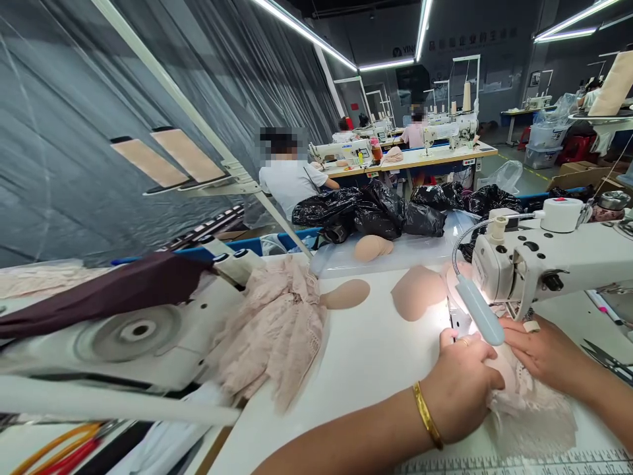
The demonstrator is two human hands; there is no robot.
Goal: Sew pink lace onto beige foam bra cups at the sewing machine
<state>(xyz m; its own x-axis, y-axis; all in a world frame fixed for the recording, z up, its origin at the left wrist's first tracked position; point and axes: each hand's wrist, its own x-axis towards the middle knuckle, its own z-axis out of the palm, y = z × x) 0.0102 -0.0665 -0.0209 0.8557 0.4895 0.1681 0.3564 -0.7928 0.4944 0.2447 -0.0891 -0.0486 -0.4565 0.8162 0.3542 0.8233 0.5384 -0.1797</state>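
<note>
My left hand (459, 382), with a gold bangle at the wrist, pinches the near side of a pale pink lace bra piece (537, 419). Its thumb and fingers close on the cup fabric beside the needle area. Fingers outstretched, my right hand (541, 349) lies flat over the piece's other side, close under the head of the white sewing machine (499, 270). A small grey lamp (479, 310) lights the spot and hides the needle and part of the fabric. Loose beige foam cups (419, 293) lie left of the machine.
A heap of pink lace (277, 323) sits left on the table. Scissors (610, 361) lie at the right; a ruler strip (558, 464) runs along the front edge. Black plastic bags (376, 211) lie behind the table. A person in white (289, 181) sits beyond.
</note>
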